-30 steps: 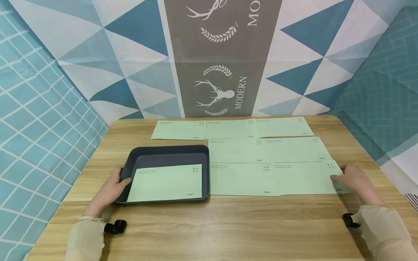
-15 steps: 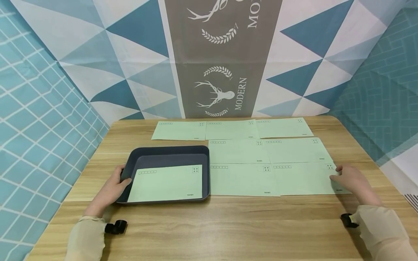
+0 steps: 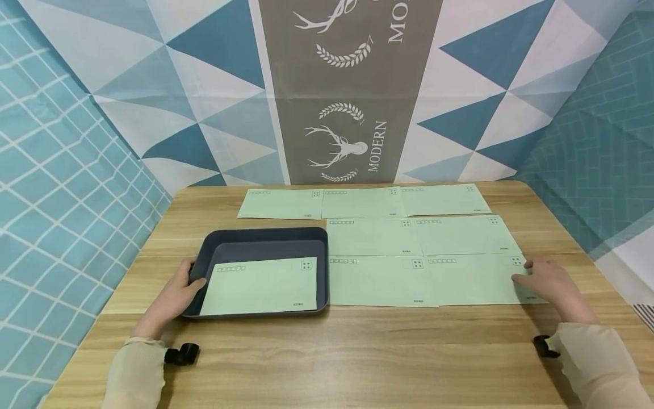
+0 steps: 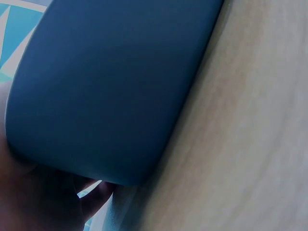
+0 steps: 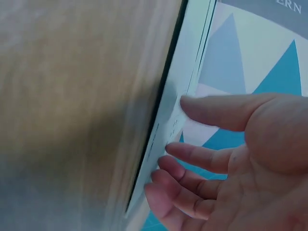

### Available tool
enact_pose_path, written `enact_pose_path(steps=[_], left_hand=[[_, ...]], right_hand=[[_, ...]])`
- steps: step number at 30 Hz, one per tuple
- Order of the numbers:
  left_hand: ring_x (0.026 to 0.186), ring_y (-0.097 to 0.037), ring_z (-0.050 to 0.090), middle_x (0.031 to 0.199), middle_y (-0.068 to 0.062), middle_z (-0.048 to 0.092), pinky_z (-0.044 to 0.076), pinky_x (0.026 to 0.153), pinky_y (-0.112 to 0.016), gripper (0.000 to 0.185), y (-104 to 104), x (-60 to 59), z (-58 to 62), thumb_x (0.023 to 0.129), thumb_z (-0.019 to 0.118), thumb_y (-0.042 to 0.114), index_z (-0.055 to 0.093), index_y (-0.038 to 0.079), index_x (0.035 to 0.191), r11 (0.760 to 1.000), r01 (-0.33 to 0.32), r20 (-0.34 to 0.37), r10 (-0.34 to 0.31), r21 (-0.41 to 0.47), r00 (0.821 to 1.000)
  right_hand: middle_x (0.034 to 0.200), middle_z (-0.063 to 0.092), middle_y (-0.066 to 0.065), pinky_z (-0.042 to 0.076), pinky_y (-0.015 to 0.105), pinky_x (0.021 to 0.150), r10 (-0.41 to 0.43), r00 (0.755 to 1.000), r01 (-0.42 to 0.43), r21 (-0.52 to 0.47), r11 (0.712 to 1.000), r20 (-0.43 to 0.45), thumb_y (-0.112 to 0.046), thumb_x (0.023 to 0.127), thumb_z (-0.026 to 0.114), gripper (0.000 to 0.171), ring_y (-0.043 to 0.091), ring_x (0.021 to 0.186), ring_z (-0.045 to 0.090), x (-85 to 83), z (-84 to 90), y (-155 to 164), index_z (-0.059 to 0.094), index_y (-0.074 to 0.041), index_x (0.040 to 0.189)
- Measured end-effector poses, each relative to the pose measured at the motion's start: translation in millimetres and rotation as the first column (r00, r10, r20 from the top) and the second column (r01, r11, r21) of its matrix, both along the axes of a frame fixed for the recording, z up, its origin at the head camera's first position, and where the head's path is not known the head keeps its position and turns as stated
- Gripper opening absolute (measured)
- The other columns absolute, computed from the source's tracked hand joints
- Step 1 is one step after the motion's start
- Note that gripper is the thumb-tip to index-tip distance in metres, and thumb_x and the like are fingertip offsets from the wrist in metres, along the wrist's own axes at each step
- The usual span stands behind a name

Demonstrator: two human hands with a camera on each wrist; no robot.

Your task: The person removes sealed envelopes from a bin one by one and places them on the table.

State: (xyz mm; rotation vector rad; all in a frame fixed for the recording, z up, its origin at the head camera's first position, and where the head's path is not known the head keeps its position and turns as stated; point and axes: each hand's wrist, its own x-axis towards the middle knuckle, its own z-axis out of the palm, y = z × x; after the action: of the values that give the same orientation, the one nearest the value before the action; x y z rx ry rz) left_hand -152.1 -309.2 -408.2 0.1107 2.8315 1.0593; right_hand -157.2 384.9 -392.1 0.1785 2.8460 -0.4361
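Observation:
At the left, my left hand (image 3: 176, 289) grips the left side of a dark blue tray (image 3: 265, 234), thumb over the rim and fingers along the outer wall. The left wrist view is mostly filled by the tray's wall (image 4: 101, 91). Inside the tray a pale green envelope (image 3: 260, 287) lies face up, slightly askew. On the right, my right hand (image 3: 554, 284) is at the right end of the front-row envelope (image 3: 477, 281), its thumb over the paper. Seen from the right wrist, the thumb and the loosely bent fingers (image 5: 192, 154) are apart, with the fingertips at the envelope's edge.
Several more green envelopes lie flat in rows: a back row including the far-left envelope (image 3: 281, 204), a middle pair including one envelope (image 3: 373, 237), and a front neighbour (image 3: 380, 282) touching the tray's right side in this view. Bare wooden tabletop (image 3: 357, 358) stretches along the front.
My right hand has shifted slightly left over the end of the front right envelope. The left hand and tray stay where they were.

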Motion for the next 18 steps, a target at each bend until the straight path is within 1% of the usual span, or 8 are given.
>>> enact_pose_path(steps=[4,7,11,15,18], left_hand=[[0.123,-0.055,0.024,0.135,-0.041,0.021,0.025,0.095,-0.062,0.054,0.5,0.7,-0.7,0.096,0.04,0.013,0.014,-0.013,0.135,1.0,0.004,-0.003,-0.004,0.001,1.0],[0.122,-0.054,0.025,0.134,-0.041,0.022,0.026,0.094,-0.061,0.053,-0.5,1.0,-0.9,0.097,0.039,0.014,0.014,-0.013,0.135,1.0,0.006,-0.007,-0.006,0.002,1.0],[0.122,-0.054,0.025,0.135,-0.041,0.022,0.026,0.094,-0.061,0.054,-2.0,0.0,-1.0,0.097,0.039,0.014,0.013,-0.012,0.136,1.0,0.004,-0.005,-0.004,0.002,1.0],[0.124,-0.054,0.023,0.136,-0.04,0.021,0.025,0.096,-0.062,0.055,-2.0,-1.4,-1.5,0.097,0.039,0.016,0.013,-0.012,0.136,1.0,0.004,-0.004,-0.004,0.005,1.0],[0.123,-0.054,0.024,0.135,-0.041,0.022,0.026,0.095,-0.061,0.053,-1.6,-1.0,-1.8,0.097,0.039,0.014,0.014,-0.012,0.136,1.0,0.002,-0.008,-0.002,0.005,1.0]], right_hand=[[0.112,0.038,0.045,0.04,0.057,0.076,0.014,0.999,-0.015,0.026,1.0,0.036,-0.038,0.088,0.049,0.068,0.055,0.097,0.04,3.8,9.1,-9.6,0.039,0.024,0.113],[0.111,0.043,0.043,0.043,0.055,0.074,0.052,0.998,-0.052,0.021,0.998,0.025,-0.04,0.09,0.047,0.069,0.054,0.097,0.045,6.8,16.8,-24.3,0.039,0.024,0.115],[0.103,0.053,0.036,0.045,0.048,0.068,0.125,0.991,-0.126,-0.027,0.992,-0.054,-0.037,0.092,0.048,0.062,0.044,0.089,0.054,9.7,24.9,-53.1,0.043,0.02,0.116],[0.104,0.055,0.031,0.045,0.047,0.071,0.174,0.977,-0.184,-0.074,0.98,-0.123,-0.035,0.092,0.05,0.055,0.041,0.092,0.054,10.6,33.9,-87.9,0.047,0.014,0.117],[0.105,0.057,0.026,0.045,0.047,0.074,0.221,0.962,-0.241,-0.115,0.964,-0.164,-0.03,0.092,0.051,0.047,0.038,0.096,0.054,9.0,39.9,-117.0,0.051,0.009,0.116]])
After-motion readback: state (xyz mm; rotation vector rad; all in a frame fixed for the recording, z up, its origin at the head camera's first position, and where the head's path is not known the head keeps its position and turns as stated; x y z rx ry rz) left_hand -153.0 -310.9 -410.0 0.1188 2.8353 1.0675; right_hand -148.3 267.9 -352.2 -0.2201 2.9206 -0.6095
